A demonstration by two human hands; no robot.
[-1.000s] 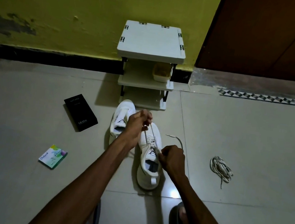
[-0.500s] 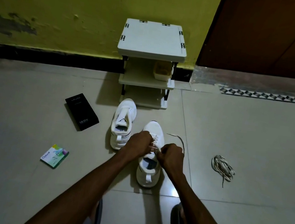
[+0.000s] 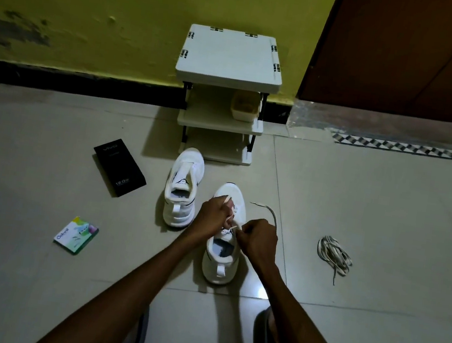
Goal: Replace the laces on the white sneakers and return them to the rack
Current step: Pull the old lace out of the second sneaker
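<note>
The left hand [image 3: 214, 213] and right hand [image 3: 258, 240] both curl their fingers around a pinched lace [image 3: 271, 211] over the near sneaker [image 3: 219, 272] on the floor. The second sneaker [image 3: 183, 188] stands just left, before the rack [image 3: 231, 55]. A bundled lace [image 3: 334, 252] lies well right.

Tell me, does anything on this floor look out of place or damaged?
A tangled bundle of laces lies loose on the floor tiles at the right. A black phone box and a green packet lie askew on the left. The yellow wall has dark, peeling patches.
</note>
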